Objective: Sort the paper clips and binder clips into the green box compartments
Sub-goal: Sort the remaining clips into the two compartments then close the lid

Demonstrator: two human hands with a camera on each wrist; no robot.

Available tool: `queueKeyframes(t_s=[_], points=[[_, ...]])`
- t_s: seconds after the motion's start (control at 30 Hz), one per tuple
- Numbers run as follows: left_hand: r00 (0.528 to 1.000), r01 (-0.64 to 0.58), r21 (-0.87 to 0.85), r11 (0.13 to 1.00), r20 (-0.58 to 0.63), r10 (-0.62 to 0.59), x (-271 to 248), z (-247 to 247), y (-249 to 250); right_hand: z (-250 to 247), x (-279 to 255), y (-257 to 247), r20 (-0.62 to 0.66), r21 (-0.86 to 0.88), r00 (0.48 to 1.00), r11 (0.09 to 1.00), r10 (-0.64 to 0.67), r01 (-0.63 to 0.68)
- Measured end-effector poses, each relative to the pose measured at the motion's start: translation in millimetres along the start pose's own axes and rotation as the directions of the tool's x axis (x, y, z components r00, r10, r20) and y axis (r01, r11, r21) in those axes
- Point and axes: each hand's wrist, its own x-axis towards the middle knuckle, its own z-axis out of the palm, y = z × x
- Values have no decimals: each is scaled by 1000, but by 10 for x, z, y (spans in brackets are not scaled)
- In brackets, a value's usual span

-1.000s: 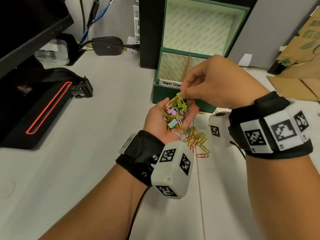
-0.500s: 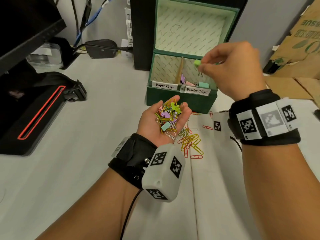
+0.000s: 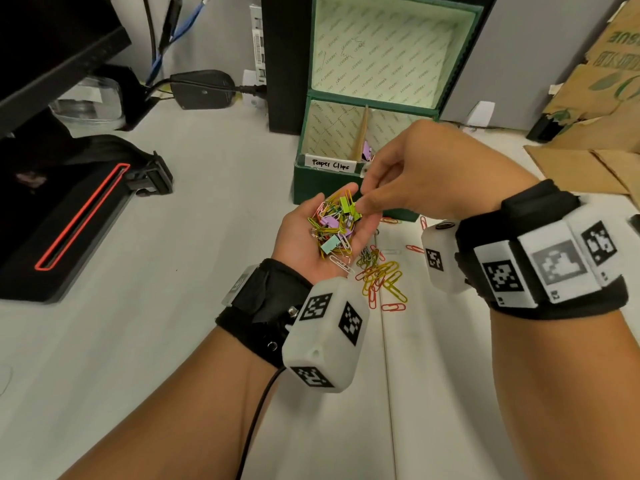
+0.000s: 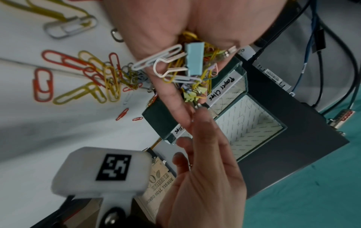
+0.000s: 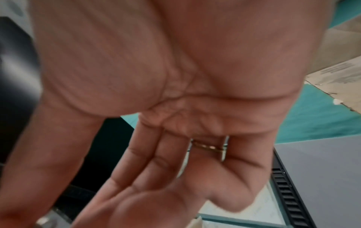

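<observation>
My left hand [image 3: 294,247] is held palm up, cupped, in front of the green box [image 3: 325,190], and carries a pile of coloured paper clips and binder clips [image 3: 332,230]. A pale blue binder clip [image 4: 194,60] lies near the wrist. My right hand [image 3: 415,174] reaches into the pile from the right, fingers extended, with thumb and index tips at a lime binder clip [image 3: 349,206]. No clip shows in its grasp. The left compartment bears the label "Paper Clips" [image 3: 334,164]. A purple binder clip [image 3: 366,150] lies beyond the divider. The right hand hides the right compartment's front.
Loose yellow and orange paper clips [image 3: 381,277] lie on the white table under my hands. The box's lid [image 3: 391,46] stands upright against a black case [image 3: 284,64]. A black bag with a red stripe [image 3: 76,216] sits left; cardboard [image 3: 588,140] lies right.
The right hand lifted a lime binder clip from the pile, carried it over the box's right compartment, and has come back to the pile without it. The left hand stayed put.
</observation>
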Motion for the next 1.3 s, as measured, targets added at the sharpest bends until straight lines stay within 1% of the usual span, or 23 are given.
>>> queueKeyframes(t_s=[0.1,0.33,0.47,0.57,0.67,0.83,1.07,1.2,1.3], points=[[1000,-1,31,1000,14,0,-10,7,-6,44,9,-20,14,-25,1000,1000,8,-8],[1000,7,21,1000,-8,-7,-15,14,4,28,1,-20,-43,-40,999,999,13,-15],[999,5,-7,1000,-31,-5,-11,18,6,-43,-32,-25,-121,-11,992,1000,-24,23],[1000,-2,6,1000,-24,2,-15,20,2,-51,-47,-42,-129,-16,990,998,-61,60],[1000,-5,13,1000,-28,5,-10,15,5,-28,-36,-28,-113,-31,992,998,-57,54],[999,15,13,1000,-33,-15,9,3,23,-49,-15,61,-166,-15,985,999,-41,39],[999,24,115,993,-23,-22,2,31,-18,-88,-11,140,-168,120,986,993,-3,24],[999,38,186,982,-1,-39,-10,43,-19,-43,16,140,-208,89,978,996,-3,21],[999,49,200,979,2,-50,-22,57,-26,-12,40,142,-229,65,973,998,1,14]])
